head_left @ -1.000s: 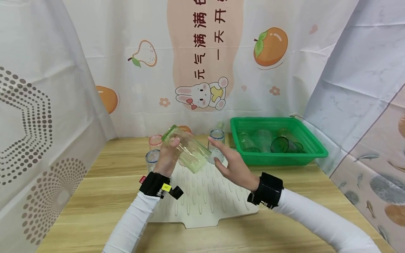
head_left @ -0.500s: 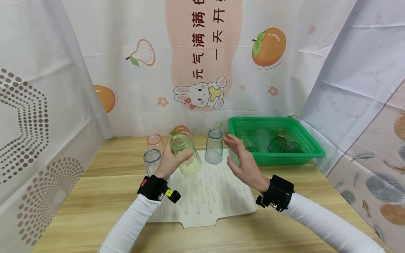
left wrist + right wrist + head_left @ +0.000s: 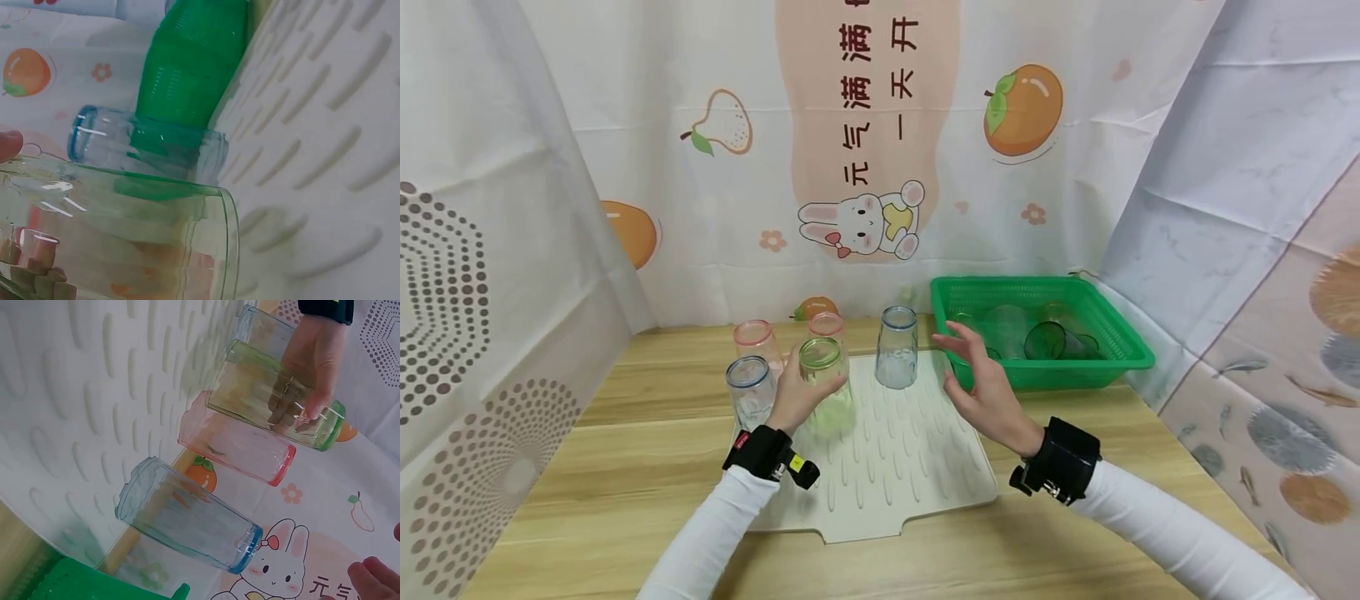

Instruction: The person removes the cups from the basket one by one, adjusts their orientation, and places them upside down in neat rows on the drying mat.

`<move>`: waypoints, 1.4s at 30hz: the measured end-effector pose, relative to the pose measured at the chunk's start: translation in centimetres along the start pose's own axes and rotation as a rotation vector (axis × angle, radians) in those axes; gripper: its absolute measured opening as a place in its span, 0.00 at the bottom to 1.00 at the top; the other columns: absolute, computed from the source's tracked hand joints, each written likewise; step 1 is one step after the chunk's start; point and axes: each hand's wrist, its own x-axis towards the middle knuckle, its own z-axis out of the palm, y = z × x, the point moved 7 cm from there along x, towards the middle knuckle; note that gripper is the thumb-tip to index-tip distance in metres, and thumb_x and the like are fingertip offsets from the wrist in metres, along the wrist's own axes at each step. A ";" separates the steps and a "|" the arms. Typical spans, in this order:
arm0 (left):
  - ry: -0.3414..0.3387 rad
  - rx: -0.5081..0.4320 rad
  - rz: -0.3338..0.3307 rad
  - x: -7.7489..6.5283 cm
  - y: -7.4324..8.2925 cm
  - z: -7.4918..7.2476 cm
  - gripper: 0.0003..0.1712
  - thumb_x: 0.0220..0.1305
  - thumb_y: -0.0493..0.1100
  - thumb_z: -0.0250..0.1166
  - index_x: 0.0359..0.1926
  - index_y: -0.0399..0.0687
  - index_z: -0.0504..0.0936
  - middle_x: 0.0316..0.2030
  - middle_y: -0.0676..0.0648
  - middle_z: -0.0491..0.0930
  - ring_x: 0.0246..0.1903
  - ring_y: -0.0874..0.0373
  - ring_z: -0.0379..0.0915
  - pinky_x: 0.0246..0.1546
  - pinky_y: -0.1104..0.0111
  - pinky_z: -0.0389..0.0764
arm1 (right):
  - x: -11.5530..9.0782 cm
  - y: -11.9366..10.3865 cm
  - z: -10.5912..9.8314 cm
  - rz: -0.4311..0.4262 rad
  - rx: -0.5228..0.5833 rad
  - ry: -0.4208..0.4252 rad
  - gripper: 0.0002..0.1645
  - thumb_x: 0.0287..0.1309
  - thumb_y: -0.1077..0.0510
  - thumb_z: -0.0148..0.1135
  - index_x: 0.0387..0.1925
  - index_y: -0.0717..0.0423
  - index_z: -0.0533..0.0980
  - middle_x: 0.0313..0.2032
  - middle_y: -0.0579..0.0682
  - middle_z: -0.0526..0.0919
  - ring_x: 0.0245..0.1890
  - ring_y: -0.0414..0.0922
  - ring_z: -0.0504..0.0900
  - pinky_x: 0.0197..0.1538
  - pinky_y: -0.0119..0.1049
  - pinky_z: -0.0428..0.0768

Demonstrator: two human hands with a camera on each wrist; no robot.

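Observation:
My left hand [image 3: 797,396] grips a pale green drinking glass [image 3: 833,414], thumb on its near side and fingers behind it. Its thick green base points up; the open rim faces down, close over the white ribbed drying board [image 3: 887,458], as the left wrist view shows of the green glass [image 3: 125,231]. Around it stand upside-down glasses: a blue-based glass [image 3: 750,396] and a pink-based glass [image 3: 756,337] on the left, another pink-based glass [image 3: 826,325] behind, and a blue-based glass [image 3: 897,354] to the right. My right hand [image 3: 988,404] hovers by the board's right side, fingers spread, holding nothing.
A green plastic basket [image 3: 1037,377] with several glasses lying in it stands at the back right. The board lies on a wooden table [image 3: 602,475]. Printed cloth [image 3: 722,225] hangs behind and on both sides.
My left hand has turned the green glass from slanting to upright, base up, and lowered it toward the board. My right hand has drawn away from it to the right.

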 end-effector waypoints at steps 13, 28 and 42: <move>0.016 0.038 -0.033 0.1 -1.9 -0.1 0.45 0.54 0.43 0.74 0.68 0.44 0.59 0.61 0.35 0.67 0.61 0.41 0.62 0.60 0.44 0.62 | -1.2 0.9 -0.1 0.035 0.020 0.016 0.33 0.55 0.79 0.55 0.63 0.66 0.62 0.58 0.58 0.75 0.58 0.53 0.73 0.21 0.21 0.60; 0.027 0.120 0.003 -0.2 -1.7 -0.1 0.51 0.52 0.46 0.75 0.69 0.43 0.53 0.61 0.32 0.66 0.61 0.39 0.63 0.59 0.46 0.64 | -1.4 2.9 -1.6 0.087 -0.048 0.044 0.28 0.56 0.76 0.56 0.59 0.66 0.66 0.55 0.60 0.76 0.56 0.55 0.75 0.56 0.45 0.73; 0.010 0.094 0.330 -0.5 4.0 -1.2 0.51 0.51 0.33 0.74 0.68 0.37 0.50 0.63 0.29 0.60 0.67 0.39 0.54 0.66 0.51 0.57 | 1.9 9.6 -12.4 0.291 -0.527 0.046 0.22 0.59 0.67 0.60 0.54 0.72 0.70 0.48 0.69 0.74 0.40 0.62 0.74 0.40 0.56 0.72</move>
